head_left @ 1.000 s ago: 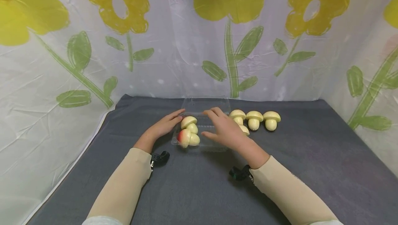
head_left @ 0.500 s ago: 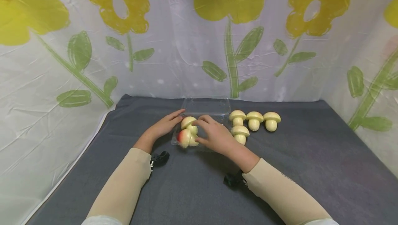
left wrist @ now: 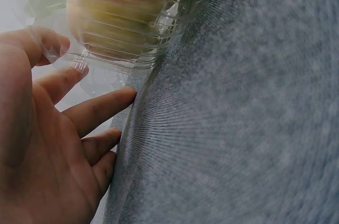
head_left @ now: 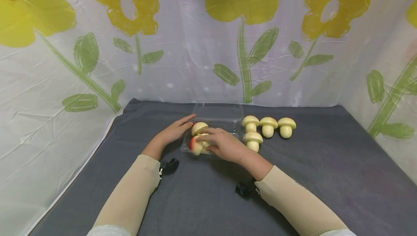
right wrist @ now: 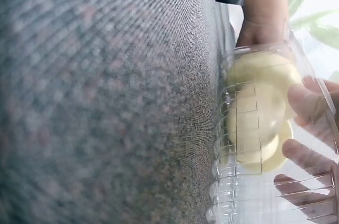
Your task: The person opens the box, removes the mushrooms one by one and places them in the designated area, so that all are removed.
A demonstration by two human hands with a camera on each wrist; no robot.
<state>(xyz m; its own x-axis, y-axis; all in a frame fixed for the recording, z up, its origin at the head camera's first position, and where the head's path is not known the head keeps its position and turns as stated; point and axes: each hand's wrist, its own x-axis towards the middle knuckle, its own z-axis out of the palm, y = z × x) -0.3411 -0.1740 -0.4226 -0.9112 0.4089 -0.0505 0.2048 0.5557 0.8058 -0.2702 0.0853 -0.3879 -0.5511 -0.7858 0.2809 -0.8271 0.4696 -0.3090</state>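
Right hand (head_left: 226, 146) spread over two mushrooms (head_left: 196, 149) in the clear box (head_left: 234, 124), left hand (head_left: 171, 133) spread at its left side, and we count four more mushrooms (head_left: 252, 142) to its right.

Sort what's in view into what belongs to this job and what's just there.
Belongs, judging by the hands:
clear container, open, left hand at its side
two mushrooms inside, right hand at them
four mushrooms to the container's right, probably

Just there:
grey cloth
flowered curtain
black devices worn at the wrists
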